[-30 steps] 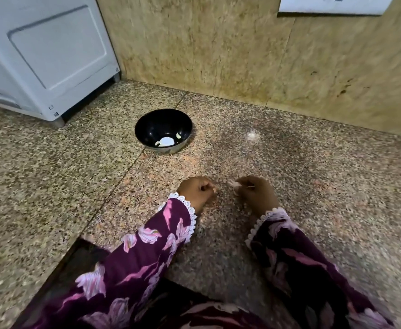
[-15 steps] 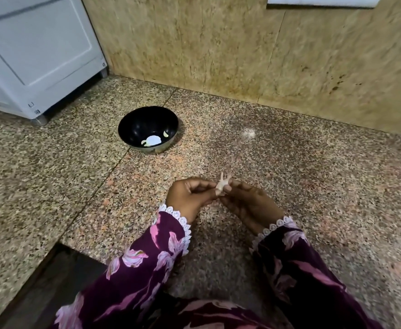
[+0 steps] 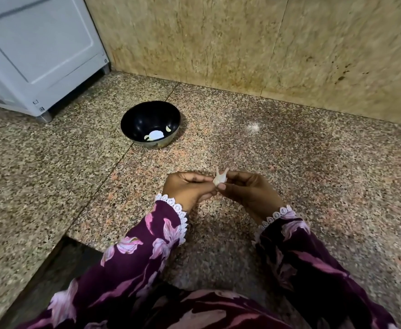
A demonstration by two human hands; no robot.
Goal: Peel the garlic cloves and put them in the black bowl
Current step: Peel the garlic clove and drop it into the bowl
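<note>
Both hands have come together since a second ago, when they worked apart low over the counter; now they meet higher, with the garlic clove [image 3: 220, 179] lifted between them. Nearest the camera, two purple floral sleeves [image 3: 147, 245] with white lace cuffs reach forward over the speckled granite counter [image 3: 325, 186]. On the near left side of the black bowl, the counter is cut by a dark square-cornered gap [image 3: 59, 269], whose edge runs just beside the left sleeve. Beyond the cuffs, the left hand [image 3: 187, 187] has its fingers curled and pinches the clove from the left, while the right hand [image 3: 247, 189] pinches it from the right with thumb and fingertips; loose papery skin sticks up from the top of the clove. That clove sits nearer the camera than the black bowl [image 3: 150, 124] and a little to its right, well apart from it, with open granite between them. Farther on, the bowl stands on the counter holding a few pale pieces, which look like peeled garlic, though they are too small to tell surely. Left of the bowl and behind it stands a white appliance [image 3: 38, 55] on short feet. Behind the bowl rises a tan stone wall [image 3: 242, 43], which closes the counter's far edge.
</note>
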